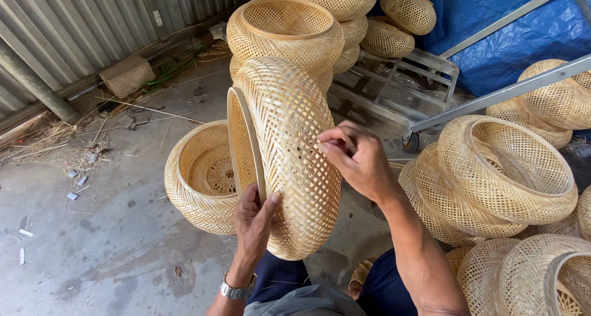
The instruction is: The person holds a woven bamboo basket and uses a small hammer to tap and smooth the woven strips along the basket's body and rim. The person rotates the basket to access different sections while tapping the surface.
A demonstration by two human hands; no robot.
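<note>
A round woven bamboo basket [289, 131] stands on its edge in front of me, its open rim facing left. My left hand [253, 220] grips its lower rim, thumb pressed on the weave. My right hand [357, 159] rests on the basket's outer side, fingertips pinched on a strip of the weave at mid-height. A watch sits on my left wrist.
A similar basket [200, 177] lies on the concrete floor just left of the held one. More woven baskets are stacked behind [286, 30] and piled at the right [508, 168]. A metal trolley [406, 85], blue tarp and corrugated wall [74, 27] surround the spot.
</note>
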